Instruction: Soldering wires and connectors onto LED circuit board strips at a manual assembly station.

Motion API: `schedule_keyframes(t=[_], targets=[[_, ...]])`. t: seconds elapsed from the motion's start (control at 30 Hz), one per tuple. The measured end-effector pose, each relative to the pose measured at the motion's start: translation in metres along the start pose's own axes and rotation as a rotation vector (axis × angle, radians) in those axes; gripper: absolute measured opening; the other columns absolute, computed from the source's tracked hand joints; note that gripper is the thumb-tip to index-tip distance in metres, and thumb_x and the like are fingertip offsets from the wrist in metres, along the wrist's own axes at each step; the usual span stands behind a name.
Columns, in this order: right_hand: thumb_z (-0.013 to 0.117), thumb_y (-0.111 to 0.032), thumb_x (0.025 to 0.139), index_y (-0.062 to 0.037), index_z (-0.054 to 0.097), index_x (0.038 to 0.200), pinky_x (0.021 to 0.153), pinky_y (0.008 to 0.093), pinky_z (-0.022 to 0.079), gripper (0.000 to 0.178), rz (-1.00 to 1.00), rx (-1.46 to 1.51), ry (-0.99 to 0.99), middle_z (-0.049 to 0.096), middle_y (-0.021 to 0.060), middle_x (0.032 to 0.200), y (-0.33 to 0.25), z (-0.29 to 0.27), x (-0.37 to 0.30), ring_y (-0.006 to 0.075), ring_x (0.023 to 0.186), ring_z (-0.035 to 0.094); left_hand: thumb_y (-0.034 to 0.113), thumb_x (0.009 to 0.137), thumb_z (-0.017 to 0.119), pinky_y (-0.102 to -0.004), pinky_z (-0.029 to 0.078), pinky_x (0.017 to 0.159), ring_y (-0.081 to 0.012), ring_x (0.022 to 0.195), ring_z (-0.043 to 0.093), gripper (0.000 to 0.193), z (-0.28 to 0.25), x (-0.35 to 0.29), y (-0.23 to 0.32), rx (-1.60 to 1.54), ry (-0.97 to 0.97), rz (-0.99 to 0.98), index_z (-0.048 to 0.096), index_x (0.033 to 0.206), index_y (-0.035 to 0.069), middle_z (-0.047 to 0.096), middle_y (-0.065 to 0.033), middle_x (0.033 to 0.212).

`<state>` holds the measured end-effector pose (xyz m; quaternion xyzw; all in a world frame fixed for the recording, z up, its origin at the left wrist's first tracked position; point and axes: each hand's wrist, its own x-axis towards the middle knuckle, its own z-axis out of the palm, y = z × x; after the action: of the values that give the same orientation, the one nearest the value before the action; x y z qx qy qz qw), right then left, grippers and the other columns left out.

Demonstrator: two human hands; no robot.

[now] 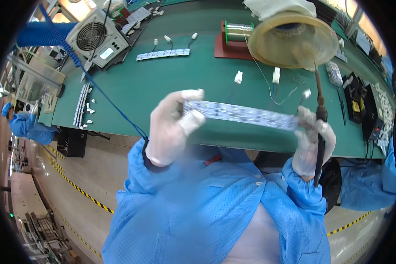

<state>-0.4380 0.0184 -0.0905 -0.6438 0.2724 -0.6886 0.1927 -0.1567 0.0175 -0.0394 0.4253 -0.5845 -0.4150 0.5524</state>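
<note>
My left hand, in a white glove, pinches the left end of a long, narrow LED circuit board between thumb and fingers. My right hand, gloved too, grips the board's right end and also holds a soldering iron, its tip pointing up and away from me. The board is raised above the near edge of the bench and slightly blurred. Beyond it are a white connector, a second connector and a third connector, with wires running toward the board; where they join is unclear.
A solder wire spool stands on a red base beside a large fume hood cone. Another LED board lies on the green bench, with more boards at left. A blue wrist cord crosses the left; an ionizing fan stands behind.
</note>
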Motion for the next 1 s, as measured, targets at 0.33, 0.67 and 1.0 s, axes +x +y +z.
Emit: schedule_keyframes(t=[0.33, 0.67, 1.0], targets=[[0.056, 0.01, 0.081, -0.0038, 0.052, 0.102, 0.072, 0.0335, 0.054, 0.025, 0.109, -0.124, 0.162, 0.06, 0.0166, 0.095, 0.018, -0.019, -0.013, 0.0258, 0.088, 0.062, 0.013, 0.087, 0.054, -0.0196, 0.038, 0.063, -0.0062, 0.072, 0.046, 0.031, -0.145, 0.081, -0.037, 0.372, 0.351, 0.045, 0.056, 0.115, 0.0, 0.053, 0.0003, 0.083], [0.066, 0.005, 0.073, -0.0038, 0.06, 0.09, 0.072, 0.0319, 0.053, 0.02, 0.077, -0.252, 0.054, 0.068, 0.0088, 0.09, 0.0, -0.023, 0.009, 0.0221, 0.081, 0.066, 0.009, 0.084, 0.059, -0.0324, 0.035, 0.099, -0.0246, 0.116, 0.049, 0.048, -0.263, 0.116, -0.086, 1.004, 0.428, 0.022, 0.048, 0.129, 0.006, 0.053, -0.0144, 0.126], [0.064, 0.007, 0.071, -0.0104, 0.06, 0.092, 0.064, 0.0322, 0.048, 0.028, -0.037, -0.496, -0.065, 0.067, 0.004, 0.086, -0.013, -0.026, 0.021, 0.0237, 0.072, 0.062, 0.05, 0.082, 0.055, -0.0468, 0.051, 0.071, -0.0315, 0.085, 0.064, 0.04, -0.49, 0.071, -0.129, 1.666, 0.675, -0.106, 0.062, 0.098, 0.014, 0.065, -0.0095, 0.092]])
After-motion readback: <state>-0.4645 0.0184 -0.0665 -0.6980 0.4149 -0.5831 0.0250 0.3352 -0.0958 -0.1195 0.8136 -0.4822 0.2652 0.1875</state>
